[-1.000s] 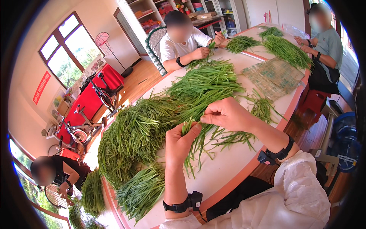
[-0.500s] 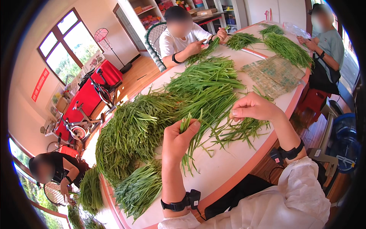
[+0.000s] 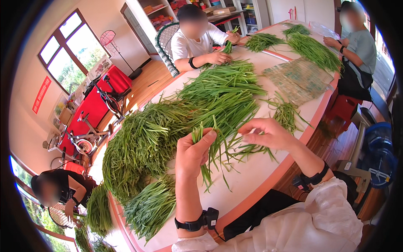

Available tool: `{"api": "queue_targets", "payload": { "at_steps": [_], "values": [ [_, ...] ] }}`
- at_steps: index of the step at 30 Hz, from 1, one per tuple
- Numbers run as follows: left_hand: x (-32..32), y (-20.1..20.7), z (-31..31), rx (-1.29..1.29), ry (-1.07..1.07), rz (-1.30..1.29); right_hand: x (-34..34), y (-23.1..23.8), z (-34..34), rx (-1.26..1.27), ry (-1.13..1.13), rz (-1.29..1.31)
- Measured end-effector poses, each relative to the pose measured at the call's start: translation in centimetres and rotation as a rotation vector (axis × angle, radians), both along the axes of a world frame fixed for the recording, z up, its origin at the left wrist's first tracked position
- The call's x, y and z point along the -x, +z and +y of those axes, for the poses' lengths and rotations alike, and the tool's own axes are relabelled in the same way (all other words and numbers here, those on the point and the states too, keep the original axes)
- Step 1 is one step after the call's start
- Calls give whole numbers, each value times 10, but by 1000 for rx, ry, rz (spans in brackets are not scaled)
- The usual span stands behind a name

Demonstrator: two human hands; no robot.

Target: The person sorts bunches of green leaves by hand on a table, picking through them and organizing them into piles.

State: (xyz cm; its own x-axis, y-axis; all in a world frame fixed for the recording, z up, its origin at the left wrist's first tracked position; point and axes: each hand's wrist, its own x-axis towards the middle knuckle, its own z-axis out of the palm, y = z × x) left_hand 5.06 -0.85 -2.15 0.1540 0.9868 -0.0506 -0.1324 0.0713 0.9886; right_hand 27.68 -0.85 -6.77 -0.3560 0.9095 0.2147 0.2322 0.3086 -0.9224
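A small bunch of garlic chives is gripped in my left hand, cut ends poking up above the thumb and leaves hanging below the fist. One stalk stands out from the bunch beside my thumb tip. To its right, my right hand hovers with thumb and forefinger slightly apart, and I see nothing between them. Loose chive leaves lie on the table under it. Beyond both hands spreads a large pile of chives, with a brighter heap farther back.
A neater bundle lies left of my forearm on the white, pink-edged table. Loose trimmings and a patterned mat lie right. Co-workers sit at the far side, far right and left, near more chives.
My right hand has moved left and lower, toward the bunch, its fingertips loosening. My left hand keeps its grip. The far co-worker now holds a bunch upright.
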Motion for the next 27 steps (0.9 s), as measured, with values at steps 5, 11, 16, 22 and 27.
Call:
{"api": "queue_targets", "payload": {
  "at_steps": [5, 11, 16, 22, 27],
  "values": [
    [-10, -3, 0, 10, -68, -45, 50, 10, -8, -93, 34, 176],
    [-9, -3, 2, 24, -96, -37, 43, 3, 0, 228, 137, 253],
    [-8, -4, 1, 20, -247, 9, 43, -1, 4, 249, 298, 311],
    [2, -2, 9, -21, -12, -103, 37, -8, 8, 293, 278, 185],
    [23, 3, 12, -91, 171, -232, 8, -20, 2, 374, 261, 52]
  ]
}}
